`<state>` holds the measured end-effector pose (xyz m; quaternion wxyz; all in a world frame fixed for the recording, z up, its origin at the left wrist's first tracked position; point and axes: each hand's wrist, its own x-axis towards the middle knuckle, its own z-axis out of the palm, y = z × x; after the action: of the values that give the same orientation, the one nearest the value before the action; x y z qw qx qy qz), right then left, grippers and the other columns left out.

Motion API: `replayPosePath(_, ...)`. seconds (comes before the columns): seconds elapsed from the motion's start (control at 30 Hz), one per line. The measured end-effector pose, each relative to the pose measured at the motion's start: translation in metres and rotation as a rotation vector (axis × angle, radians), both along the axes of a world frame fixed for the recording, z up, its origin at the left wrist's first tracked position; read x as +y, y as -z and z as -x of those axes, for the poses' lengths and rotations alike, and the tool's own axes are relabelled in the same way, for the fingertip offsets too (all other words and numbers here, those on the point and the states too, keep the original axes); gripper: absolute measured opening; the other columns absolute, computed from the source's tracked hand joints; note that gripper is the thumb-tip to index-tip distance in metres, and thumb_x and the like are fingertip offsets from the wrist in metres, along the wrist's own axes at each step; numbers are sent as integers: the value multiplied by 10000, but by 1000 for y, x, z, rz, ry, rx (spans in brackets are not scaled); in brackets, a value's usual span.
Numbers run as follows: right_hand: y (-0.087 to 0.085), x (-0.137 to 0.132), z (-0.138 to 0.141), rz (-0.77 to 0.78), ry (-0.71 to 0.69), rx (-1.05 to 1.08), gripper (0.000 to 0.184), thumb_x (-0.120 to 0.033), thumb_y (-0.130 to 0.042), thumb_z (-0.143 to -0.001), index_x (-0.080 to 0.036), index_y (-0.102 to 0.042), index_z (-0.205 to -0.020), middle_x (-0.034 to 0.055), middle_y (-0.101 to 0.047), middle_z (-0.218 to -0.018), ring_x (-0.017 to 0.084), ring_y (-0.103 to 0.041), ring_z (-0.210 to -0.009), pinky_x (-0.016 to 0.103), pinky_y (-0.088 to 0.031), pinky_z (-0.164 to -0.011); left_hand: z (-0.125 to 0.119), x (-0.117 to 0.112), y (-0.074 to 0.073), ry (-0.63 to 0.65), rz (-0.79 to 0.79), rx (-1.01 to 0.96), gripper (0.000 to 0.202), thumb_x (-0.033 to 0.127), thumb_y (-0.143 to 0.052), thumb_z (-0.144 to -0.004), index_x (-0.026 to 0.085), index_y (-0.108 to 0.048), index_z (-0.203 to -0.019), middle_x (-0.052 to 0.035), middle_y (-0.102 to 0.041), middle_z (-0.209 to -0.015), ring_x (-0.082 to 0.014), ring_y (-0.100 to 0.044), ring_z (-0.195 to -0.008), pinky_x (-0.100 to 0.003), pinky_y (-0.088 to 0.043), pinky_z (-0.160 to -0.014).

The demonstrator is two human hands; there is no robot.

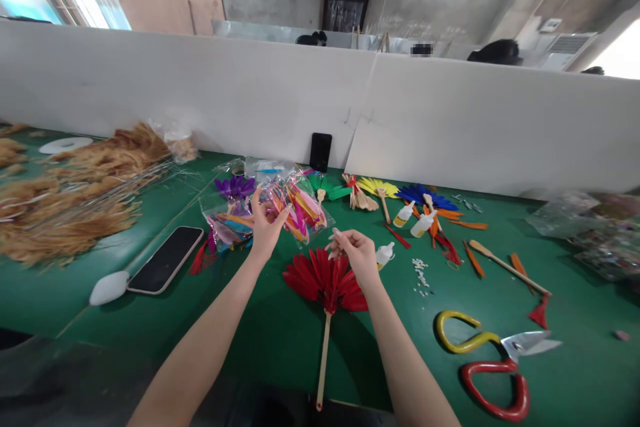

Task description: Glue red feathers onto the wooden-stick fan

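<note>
My left hand (267,225) is over the clear plastic bags at the back, thumb and index finger apart. Beneath and beside it lies a bag of bright pink, orange and yellow pieces (307,210); whether the fingers touch the plastic I cannot tell. My right hand (357,253) hovers at the upper right edge of a red feather fan (325,280), its fingers pinched together; anything between them is too small to make out. The fan lies spread on the green table, its wooden handle (324,360) pointing toward me. Close to my right hand stands a small glue bottle (385,254).
Yellow-and-red-handled scissors (500,353) lie at right. Behind are yellow (377,186) and blue fans (427,197), two more glue bottles (423,223) and scattered white beads (421,273). A phone (167,260) and tan fibre bundles (75,200) occupy the left. A white partition (225,97) borders the table.
</note>
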<state>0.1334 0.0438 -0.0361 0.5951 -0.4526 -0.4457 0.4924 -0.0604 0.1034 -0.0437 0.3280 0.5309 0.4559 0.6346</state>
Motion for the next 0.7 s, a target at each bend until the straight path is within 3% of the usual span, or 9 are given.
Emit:
replayPosePath(0.13,0,1,1,13,15,14,388,-541,-656,-733,-154,-654,-714,60,-711,-675,142,-643,-498,229,-494,-432,-1,0,-1,3,7,-25,825,493,-659,-775,349,-148,-1407,1,-514,-875,-145,-603,-682,-294,-545,-611)
replayPosePath(0.27,6,3,6,18,106,146,377,-507,-701,-700,-185,-641,-888,65,-727,-864,197,-702,-754,275,-563,-574,-9,-5,-3,45,45,-106,915,457,-694,-751,377,-69,-1414,-3,-527,-921,-138,-607,-613,-317,-566,-555)
replayPosePath(0.37,11,2,11,11,222,198,321,-478,-698,-710,-181,-617,-800,68,-722,-865,222,-685,-868,339,-566,-717,-21,-16,-10,132,57,-134,945,414,-710,-745,378,-41,-1411,-9,-556,-943,-167,-647,-652,-356,-588,-588)
replayPosePath(0.5,13,1,8,-43,424,113,309,-484,-637,-760,-176,-608,-774,95,-710,-940,245,-643,-969,380,-537,-802,-33,-33,-20,190,36,-155,809,384,-712,-745,355,-170,-1345,-40,-569,-1059,-203,-678,-780,-362,-603,-628)
replayPosePath(0.6,11,2,3,-89,478,102,301,-495,-601,-785,-194,-609,-787,76,-695,-969,221,-631,-969,383,-506,-865,-37,-38,-21,201,30,-127,674,390,-700,-751,314,-243,-1241,-55,-570,-1100,-216,-675,-841,-368,-606,-635)
replayPosePath(0.7,12,3,0,-69,467,155,331,-555,-561,-787,-229,-552,-732,32,-673,-833,202,-642,-849,373,-512,-821,-40,-40,-18,251,17,-114,595,383,-704,-744,285,-279,-1148,-43,-595,-1041,-213,-675,-838,-361,-597,-640)
